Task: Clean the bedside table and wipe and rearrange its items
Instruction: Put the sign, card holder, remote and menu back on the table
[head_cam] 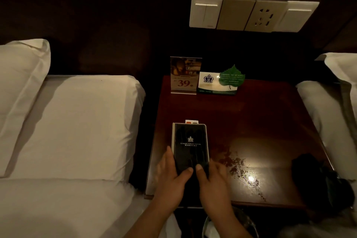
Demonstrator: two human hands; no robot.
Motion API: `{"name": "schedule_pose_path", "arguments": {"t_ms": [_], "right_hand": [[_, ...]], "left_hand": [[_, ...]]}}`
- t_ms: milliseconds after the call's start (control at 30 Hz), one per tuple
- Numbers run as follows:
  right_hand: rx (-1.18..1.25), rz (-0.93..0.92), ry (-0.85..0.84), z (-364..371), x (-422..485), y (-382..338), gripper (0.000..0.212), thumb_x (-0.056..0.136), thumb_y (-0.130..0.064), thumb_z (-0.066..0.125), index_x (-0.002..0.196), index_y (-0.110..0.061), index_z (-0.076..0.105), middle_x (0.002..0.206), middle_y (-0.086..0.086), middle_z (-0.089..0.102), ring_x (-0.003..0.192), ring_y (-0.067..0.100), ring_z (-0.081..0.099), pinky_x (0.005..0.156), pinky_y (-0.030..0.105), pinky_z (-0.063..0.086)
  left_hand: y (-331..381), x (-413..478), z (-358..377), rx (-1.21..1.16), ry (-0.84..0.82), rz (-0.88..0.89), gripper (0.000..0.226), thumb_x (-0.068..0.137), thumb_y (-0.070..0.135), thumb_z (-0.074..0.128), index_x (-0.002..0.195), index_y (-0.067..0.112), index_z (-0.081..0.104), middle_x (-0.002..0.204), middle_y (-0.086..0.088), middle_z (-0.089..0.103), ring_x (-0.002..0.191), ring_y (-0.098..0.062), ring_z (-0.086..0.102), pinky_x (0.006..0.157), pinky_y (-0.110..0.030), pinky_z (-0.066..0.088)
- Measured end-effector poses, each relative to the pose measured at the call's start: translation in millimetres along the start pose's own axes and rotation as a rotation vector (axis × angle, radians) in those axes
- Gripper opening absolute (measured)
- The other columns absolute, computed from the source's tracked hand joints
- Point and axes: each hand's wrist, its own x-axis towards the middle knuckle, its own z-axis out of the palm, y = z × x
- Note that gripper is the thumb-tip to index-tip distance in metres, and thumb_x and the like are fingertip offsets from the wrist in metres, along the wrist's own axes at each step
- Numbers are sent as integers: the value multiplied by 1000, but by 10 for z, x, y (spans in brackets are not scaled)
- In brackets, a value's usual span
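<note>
A slim black booklet (190,145) with a glossy cover, a small crown emblem and hotel lettering lies flat on the near left part of the bedside table (270,118). A pale card (191,121) sticks out from under its far edge. The person's left hand (170,177) and right hand (214,181) both grip the booklet's near end, each with a thumb pressed on the cover and fingers curled along its side edge. The table top is dark reddish wood, polished enough to mirror a lamp. A patch of dull speckles (241,168) lies just right of the hands. A dark, soft-looking bundle (309,172), perhaps a cloth, sits at the near right corner. At the back stand a clear upright sign holder (185,75) printed with "39" and, touching it, a white card stand (209,83) with a green leaf-shaped tag (231,77). Above, on the dark wall, is a cream switch and socket panel (251,13). White-sheeted beds flank the table, the left bed (67,121) with a plump pillow (21,83).
</note>
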Motion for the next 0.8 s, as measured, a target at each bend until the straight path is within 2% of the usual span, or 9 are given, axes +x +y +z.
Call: {"name": "schedule_pose_path", "arguments": {"t_ms": [67, 133, 267, 400, 533, 600, 700, 800], "right_hand": [[-42, -11, 3, 23, -31, -27, 44, 99, -39, 44, 138, -18, 47, 134, 5, 42, 118, 22, 39, 100, 34, 38], [-25, -35, -32, -12, -28, 3, 42, 99, -37, 44, 137, -20, 47, 132, 4, 42, 118, 22, 40, 101, 36, 39], [169, 28, -89, -127, 37, 40, 35, 100, -36, 44, 129, -23, 57, 124, 2, 47, 115, 20, 50, 102, 37, 43], [83, 66, -83, -32, 35, -1, 35, 99, -40, 44, 120, -18, 60, 124, 4, 44, 115, 23, 45, 105, 40, 38], [143, 84, -107, 43, 22, -58, 29, 100, -38, 44, 114, -19, 61, 119, 2, 42, 113, 26, 48, 104, 44, 40], [145, 51, -104, 84, 5, -48, 30, 100, -38, 43, 119, -22, 61, 116, 0, 43, 113, 24, 47, 104, 42, 40], [133, 17, -77, 120, -39, -37, 31, 100, -35, 46, 121, -18, 61, 118, 2, 45, 111, 24, 48, 102, 42, 42], [136, 4, -120, 33, -30, -38, 28, 99, -37, 47, 118, -22, 61, 116, -1, 47, 112, 23, 51, 100, 40, 45]], "left_hand": [[21, -31, -2, 58, -20, 3, 103, 69, 64, 43, 158, 31, 1, 161, 1, 24, 146, -18, 21, 119, -48, 23], [3, -61, -11, 68, -40, -4, 98, 78, 57, 47, 157, 34, -5, 162, 4, 17, 147, -16, 16, 121, -47, 19], [-35, -96, -56, -141, -32, -30, 75, 97, 29, 56, 155, 43, 11, 156, 3, 28, 141, -13, 33, 118, -45, 33], [-22, -115, -37, -219, -32, -26, 69, 99, 21, 52, 156, 37, 16, 156, 7, 33, 140, -10, 37, 117, -43, 35], [-59, -116, -114, -329, -7, -73, 66, 99, 16, 51, 155, 36, 22, 156, 8, 37, 139, -11, 41, 117, -44, 35], [-80, -126, -159, -315, 13, -62, 66, 98, 19, 53, 155, 34, 23, 156, 7, 38, 138, -10, 41, 117, -43, 35], [-79, -158, -155, -153, 30, 2, 80, 87, 38, 55, 157, 32, 16, 158, 6, 30, 142, -9, 33, 119, -43, 31], [-80, -175, -109, 3, 60, 59, 85, 89, 38, 58, 158, 31, 8, 156, 5, 26, 142, -10, 28, 119, -43, 28]]}}
